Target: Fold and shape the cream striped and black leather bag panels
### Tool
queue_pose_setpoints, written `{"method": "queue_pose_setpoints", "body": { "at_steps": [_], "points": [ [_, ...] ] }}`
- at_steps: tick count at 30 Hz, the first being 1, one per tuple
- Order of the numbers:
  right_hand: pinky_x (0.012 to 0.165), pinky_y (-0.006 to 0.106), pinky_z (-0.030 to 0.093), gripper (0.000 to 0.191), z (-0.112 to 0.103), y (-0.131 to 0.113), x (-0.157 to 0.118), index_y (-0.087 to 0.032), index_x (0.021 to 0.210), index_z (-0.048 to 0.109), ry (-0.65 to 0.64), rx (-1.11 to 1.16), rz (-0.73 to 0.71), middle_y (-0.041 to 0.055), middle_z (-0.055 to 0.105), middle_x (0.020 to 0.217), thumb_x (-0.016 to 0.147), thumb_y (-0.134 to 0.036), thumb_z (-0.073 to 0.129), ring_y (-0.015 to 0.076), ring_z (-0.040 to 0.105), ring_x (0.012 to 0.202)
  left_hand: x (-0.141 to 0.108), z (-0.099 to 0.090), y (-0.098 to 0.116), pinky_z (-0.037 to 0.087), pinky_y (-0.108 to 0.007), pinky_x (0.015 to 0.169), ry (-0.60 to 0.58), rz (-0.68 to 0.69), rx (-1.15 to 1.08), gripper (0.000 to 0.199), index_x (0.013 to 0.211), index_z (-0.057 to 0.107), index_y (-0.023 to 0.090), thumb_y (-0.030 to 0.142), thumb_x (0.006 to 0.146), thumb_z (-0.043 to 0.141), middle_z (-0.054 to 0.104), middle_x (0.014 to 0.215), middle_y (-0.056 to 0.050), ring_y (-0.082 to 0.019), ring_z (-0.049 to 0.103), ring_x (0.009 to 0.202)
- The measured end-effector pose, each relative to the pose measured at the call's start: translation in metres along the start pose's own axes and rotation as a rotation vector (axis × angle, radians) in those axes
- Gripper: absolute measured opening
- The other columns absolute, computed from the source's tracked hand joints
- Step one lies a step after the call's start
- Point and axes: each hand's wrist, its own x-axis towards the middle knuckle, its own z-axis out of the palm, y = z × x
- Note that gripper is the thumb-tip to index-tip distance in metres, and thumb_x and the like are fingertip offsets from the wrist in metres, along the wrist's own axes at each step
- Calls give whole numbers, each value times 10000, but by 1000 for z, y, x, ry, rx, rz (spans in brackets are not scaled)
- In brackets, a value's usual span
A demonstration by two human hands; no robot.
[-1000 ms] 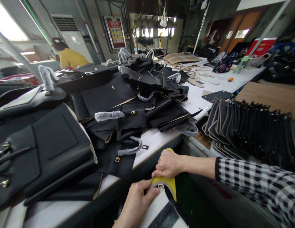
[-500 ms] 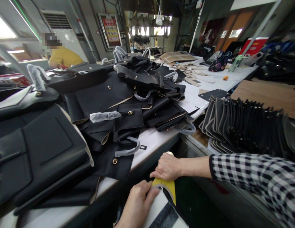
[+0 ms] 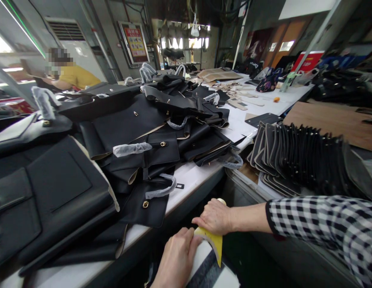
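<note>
My right hand (image 3: pixel 214 217) is wrapped round the top of a yellow curved piece (image 3: pixel 215 241), whose pointed lower end hangs down over a white item with a dark band (image 3: pixel 206 266). My left hand (image 3: pixel 177 256) grips the edge of that white item, with the thumb on top and the other fingers folded at its far side. Both hands are close together below the table edge. Part of the white item runs out of the bottom of the view.
Black leather bag pieces (image 3: pixel 128 116) with wrapped handles cover much of the white table (image 3: pixel 188 176). A row of dark grey-edged panels (image 3: pixel 308 160) stands at the right. A person in yellow (image 3: pixel 79 76) is at the back left.
The yellow piece has tilted and its tip now reaches lower over the white item. My right hand has moved slightly right and down. The camera view has shifted a little.
</note>
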Motion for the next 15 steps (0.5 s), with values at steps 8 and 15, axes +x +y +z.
{"method": "queue_pose_setpoints", "body": {
  "at_steps": [8,15],
  "points": [
    [653,362,475,622,5,-23,-24,-210,823,773,36,27,87,119,742,747,1038,-443,238,273,712,709,-7,-13,2,297,-277,657,-65,-31,-394,404,712,614,179,469,941,451,559,702,12,-153,487,692],
    [645,343,466,665,11,-24,-34,-167,787,766,37,80,138,157,741,760,1039,-440,214,281,713,716,6,-22,-8,269,-258,551,-169,-210,-749,340,789,753,119,430,768,618,535,567,24,-108,359,549]
  ]
}}
